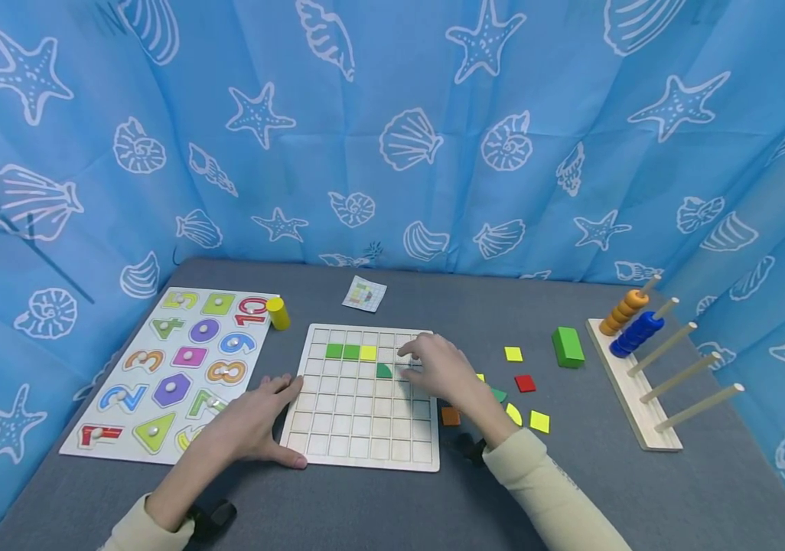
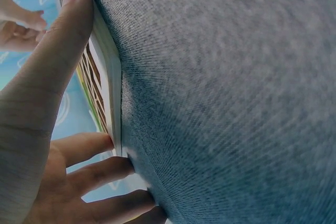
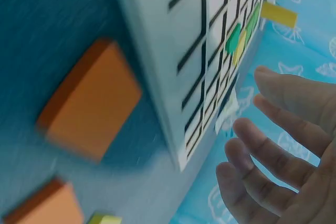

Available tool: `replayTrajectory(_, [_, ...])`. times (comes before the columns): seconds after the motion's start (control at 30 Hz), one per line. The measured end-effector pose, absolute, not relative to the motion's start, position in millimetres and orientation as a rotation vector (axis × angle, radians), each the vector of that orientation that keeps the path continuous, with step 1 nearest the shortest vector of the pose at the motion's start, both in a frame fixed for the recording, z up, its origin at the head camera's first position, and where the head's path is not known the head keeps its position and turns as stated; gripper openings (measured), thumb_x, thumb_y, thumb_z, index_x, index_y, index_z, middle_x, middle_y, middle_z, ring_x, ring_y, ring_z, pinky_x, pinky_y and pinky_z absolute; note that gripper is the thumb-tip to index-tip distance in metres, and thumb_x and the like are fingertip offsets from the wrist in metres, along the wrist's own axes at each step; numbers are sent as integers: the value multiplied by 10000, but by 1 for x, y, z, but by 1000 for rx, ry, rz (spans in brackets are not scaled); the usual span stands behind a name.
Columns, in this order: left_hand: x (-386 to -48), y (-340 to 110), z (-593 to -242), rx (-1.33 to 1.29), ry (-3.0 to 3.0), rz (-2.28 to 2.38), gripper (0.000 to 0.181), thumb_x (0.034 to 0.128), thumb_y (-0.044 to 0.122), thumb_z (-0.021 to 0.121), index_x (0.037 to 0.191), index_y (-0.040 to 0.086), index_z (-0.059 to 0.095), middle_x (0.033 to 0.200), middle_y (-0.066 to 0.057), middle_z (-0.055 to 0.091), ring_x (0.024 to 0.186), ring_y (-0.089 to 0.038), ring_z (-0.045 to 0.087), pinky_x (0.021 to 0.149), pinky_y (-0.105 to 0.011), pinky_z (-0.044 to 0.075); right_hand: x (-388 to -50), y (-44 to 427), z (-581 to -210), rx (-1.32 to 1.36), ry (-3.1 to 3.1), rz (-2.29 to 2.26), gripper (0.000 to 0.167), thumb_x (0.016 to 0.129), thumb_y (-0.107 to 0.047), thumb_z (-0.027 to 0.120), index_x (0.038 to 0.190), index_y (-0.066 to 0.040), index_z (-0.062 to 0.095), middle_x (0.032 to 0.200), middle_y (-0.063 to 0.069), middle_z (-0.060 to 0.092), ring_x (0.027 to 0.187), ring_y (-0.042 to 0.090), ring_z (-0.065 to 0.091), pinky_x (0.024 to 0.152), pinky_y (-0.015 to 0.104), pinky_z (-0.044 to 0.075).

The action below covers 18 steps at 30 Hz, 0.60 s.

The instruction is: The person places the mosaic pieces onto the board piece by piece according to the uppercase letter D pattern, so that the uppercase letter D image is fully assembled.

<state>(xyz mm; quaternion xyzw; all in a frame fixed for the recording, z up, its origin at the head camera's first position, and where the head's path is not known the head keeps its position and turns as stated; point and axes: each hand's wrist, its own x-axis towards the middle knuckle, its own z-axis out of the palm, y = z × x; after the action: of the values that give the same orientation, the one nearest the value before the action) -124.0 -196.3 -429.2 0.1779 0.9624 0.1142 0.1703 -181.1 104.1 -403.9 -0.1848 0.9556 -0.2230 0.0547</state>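
Observation:
A white wooden grid board (image 1: 358, 462) lies on the grey table. In one of its upper rows sit two green squares (image 1: 343, 351) and a yellow square (image 1: 368, 353), side by side. A dark green quarter-circle tile (image 1: 383, 370) is one row below, to their right. My left hand (image 1: 255, 425) touches the board's left edge with spread fingers, its thumb on the near left corner. Above the board's right part is my right hand (image 1: 442, 367), fingers loosely bent. The right wrist view shows nothing between those fingers.
Loose tiles, including a red square (image 1: 526, 383) and an orange square (image 1: 451, 416), lie right of the board. Beyond them stand a green block (image 1: 568, 347) and a peg rack (image 1: 633, 398). At left are a number puzzle (image 1: 179, 367) and a yellow cylinder (image 1: 278, 314). A pattern card (image 1: 364, 294) lies behind.

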Motion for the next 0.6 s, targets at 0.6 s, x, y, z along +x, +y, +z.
replayTrajectory(0.6, [-123, -196, -430, 521, 2758, 333, 1263, 606, 730, 857, 1557, 32, 407, 1571, -282, 430, 1392, -589, 437, 1072, -684, 448, -165, 199, -404, -416, 2920, -552, 284, 882, -99, 787, 1154, -22, 768, 1070, 147, 709, 955, 285, 680, 699, 381, 577])
